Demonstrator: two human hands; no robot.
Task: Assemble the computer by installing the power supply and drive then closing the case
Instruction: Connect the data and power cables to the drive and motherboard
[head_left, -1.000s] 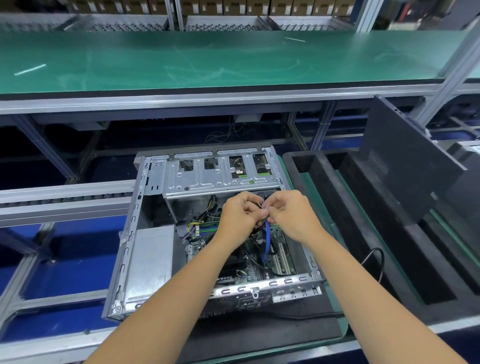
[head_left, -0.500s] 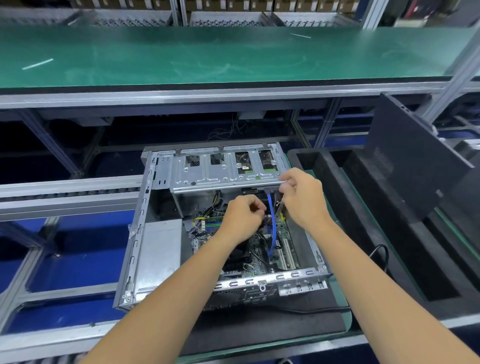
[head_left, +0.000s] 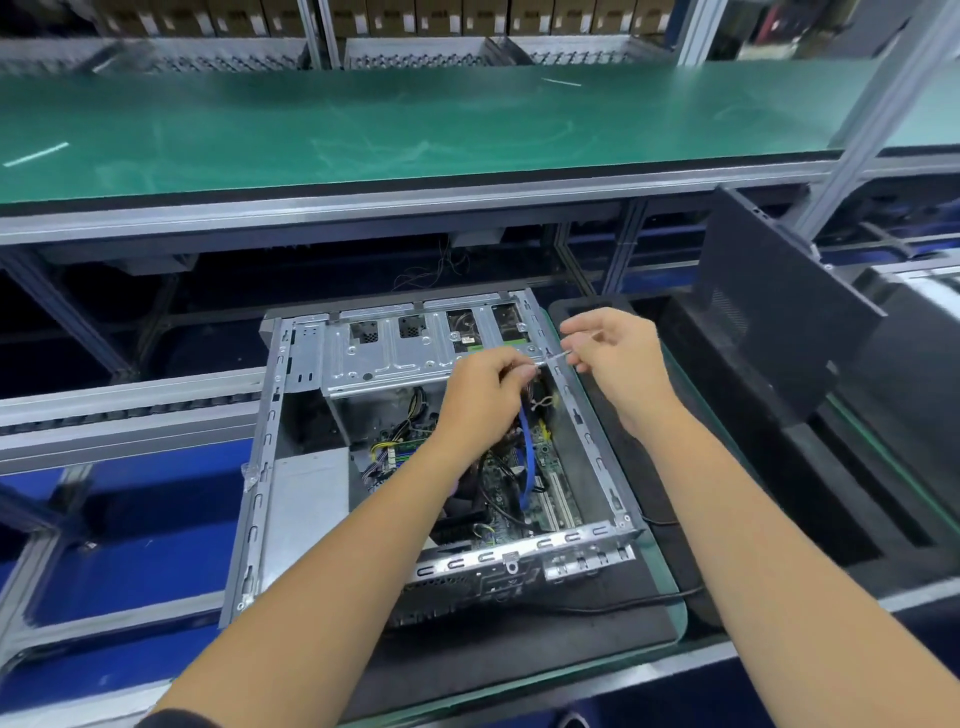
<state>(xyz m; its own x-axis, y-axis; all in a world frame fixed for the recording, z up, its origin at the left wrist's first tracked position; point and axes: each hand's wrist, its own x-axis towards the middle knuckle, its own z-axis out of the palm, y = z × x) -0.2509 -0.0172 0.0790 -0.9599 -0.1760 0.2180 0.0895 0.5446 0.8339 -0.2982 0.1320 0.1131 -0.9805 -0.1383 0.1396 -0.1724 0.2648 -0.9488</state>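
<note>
A grey power supply (head_left: 304, 512) is sitting in the left part of the open computer case (head_left: 260, 467), which is lying on its side on a dark mat (head_left: 519, 654). Further right, the left hand (head_left: 480, 397) is hovering over the drive cage (head_left: 395, 353), its curled fingers pinching one end of a thin pale tie (head_left: 550, 358). A blue cable (head_left: 525, 467) is hanging just below it over the motherboard. The right hand (head_left: 618, 358) is pinching the tie's other end between thumb and forefinger, slightly apart from the left. The black side panel (head_left: 769, 306) is leaning at far right.
</note>
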